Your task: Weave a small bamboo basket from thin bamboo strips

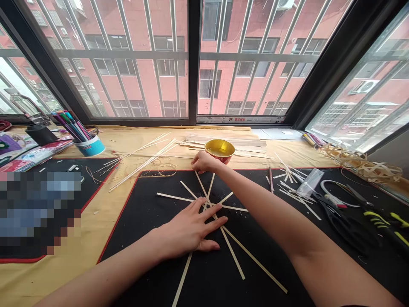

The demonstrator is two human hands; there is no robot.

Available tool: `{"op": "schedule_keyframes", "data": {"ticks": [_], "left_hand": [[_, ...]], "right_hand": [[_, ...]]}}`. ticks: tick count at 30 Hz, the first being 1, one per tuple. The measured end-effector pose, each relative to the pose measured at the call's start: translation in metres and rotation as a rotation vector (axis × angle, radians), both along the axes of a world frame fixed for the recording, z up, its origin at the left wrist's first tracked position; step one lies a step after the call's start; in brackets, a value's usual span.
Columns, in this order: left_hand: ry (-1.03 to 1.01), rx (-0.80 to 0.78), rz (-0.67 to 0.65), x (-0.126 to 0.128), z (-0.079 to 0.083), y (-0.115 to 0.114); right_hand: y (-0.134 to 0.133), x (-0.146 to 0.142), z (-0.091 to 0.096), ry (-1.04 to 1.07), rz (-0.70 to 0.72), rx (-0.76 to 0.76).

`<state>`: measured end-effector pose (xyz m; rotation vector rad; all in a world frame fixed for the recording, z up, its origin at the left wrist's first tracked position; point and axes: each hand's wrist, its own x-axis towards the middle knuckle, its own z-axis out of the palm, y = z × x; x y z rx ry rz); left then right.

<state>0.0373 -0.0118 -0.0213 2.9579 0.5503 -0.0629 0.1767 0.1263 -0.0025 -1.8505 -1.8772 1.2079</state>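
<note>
Left hand (191,228) lies spread on crossed strips (232,254); right hand (204,162) pinches one strip's end

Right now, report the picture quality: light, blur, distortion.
Head view: even daylight from outside, with no hard shadows on the black mat. The window frame bows outward toward the edges, a wide-lens warp. A pixelated block hides what lies at the left. The bowl glints at its rim. The left hand and the strips under it are sharp.
</note>
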Motion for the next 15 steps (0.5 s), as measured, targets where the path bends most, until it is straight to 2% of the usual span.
{"op": "schedule_keyframes", "data": {"ticks": [7,15], "left_hand": [[-0.016,-0.019,0.012,-0.0019,-0.0044,-0.0002],[-0.011,-0.026,0.009,-0.0008,-0.0019,-0.0011]], "right_hand": [[-0.0017,-0.0003,-0.0025,-0.028,-0.006,0.052],[-0.004,-0.0003,-0.0038,-0.055,-0.026,0.098]]}}
